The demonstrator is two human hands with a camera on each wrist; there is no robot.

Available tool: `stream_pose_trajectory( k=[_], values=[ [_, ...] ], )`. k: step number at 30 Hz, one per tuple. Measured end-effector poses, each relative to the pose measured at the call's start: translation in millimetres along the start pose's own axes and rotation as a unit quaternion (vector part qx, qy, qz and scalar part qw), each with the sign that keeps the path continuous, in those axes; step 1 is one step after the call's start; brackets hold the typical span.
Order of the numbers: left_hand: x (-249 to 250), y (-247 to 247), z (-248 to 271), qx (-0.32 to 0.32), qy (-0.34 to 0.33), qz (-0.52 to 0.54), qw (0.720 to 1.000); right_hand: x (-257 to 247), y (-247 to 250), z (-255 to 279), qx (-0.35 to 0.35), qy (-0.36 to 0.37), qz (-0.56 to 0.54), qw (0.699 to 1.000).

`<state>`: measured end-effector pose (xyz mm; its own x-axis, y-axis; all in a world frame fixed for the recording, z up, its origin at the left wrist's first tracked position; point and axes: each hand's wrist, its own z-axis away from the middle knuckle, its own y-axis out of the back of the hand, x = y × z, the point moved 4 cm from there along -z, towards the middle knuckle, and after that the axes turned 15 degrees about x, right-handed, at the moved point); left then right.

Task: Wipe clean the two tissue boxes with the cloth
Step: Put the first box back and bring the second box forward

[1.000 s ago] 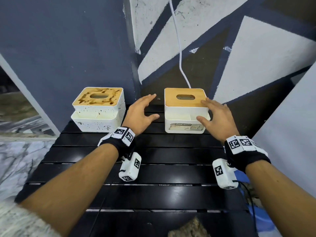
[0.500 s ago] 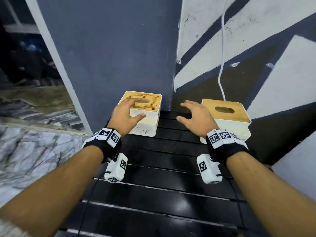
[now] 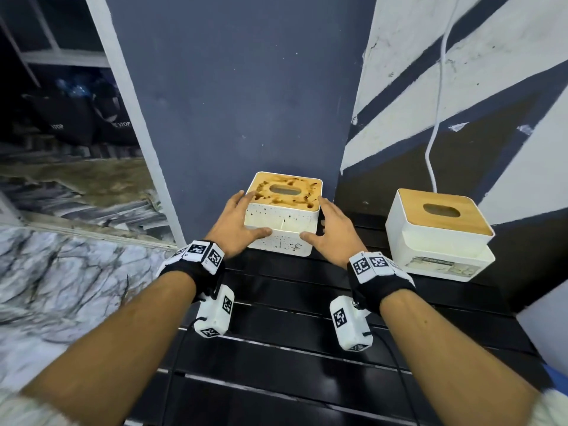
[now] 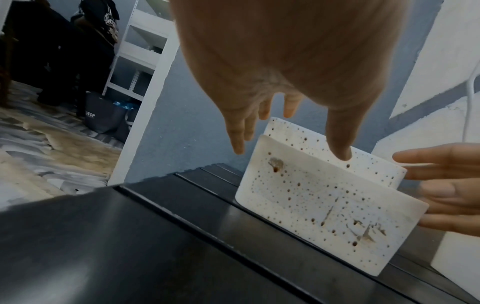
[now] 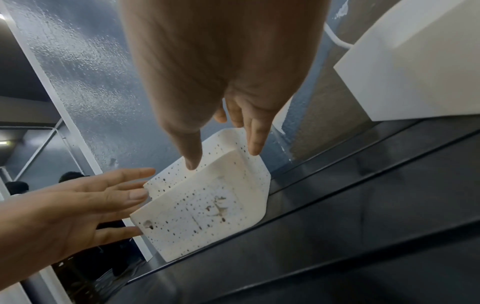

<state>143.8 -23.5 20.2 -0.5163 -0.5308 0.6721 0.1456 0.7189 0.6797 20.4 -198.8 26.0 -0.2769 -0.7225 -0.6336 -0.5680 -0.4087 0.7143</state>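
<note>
Both my left hand (image 3: 235,224) and right hand (image 3: 330,232), fingers spread wide, are closing around the stained tissue box (image 3: 284,210) between them; next I am needing the cloth.

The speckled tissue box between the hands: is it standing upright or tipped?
Upright: the speckled tissue box sits flat on the black table, wooden lid facing up.

Both hands flank speckled tissue box (image 5: 205,205).

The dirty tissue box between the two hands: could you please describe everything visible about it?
The dirty tissue box is white, plastic-looking and brown-speckled, with a stained wooden lid, an oval slot and a lower front tray. It stands upright at the back of the black slatted table, near the blue wall. The left hand and right hand flank it, thumbs at its front.
</note>
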Motion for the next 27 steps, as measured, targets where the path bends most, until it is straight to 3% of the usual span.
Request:
stream_pose_trajectory(
  k=[5, 14, 27],
  values=[
    [-9.5, -5.3, -5.5, 0.017, 0.02, 0.037, 0.999, 2.6, -13.2, 0.6, 0.021, -0.027, -0.035, 0.999],
    [-9.8, 7.3, 5.2, 0.048, 0.037, 0.075, 0.995, 3.9, -7.0, 11.2, 0.038, -0.028, -0.006, 0.999],
    [14.6, 18.2, 101.5, 0.037, 0.03, 0.072, 0.996, 13.0, 32.2, 105.0, 0.033, -0.044, -0.007, 0.998]
  ],
)
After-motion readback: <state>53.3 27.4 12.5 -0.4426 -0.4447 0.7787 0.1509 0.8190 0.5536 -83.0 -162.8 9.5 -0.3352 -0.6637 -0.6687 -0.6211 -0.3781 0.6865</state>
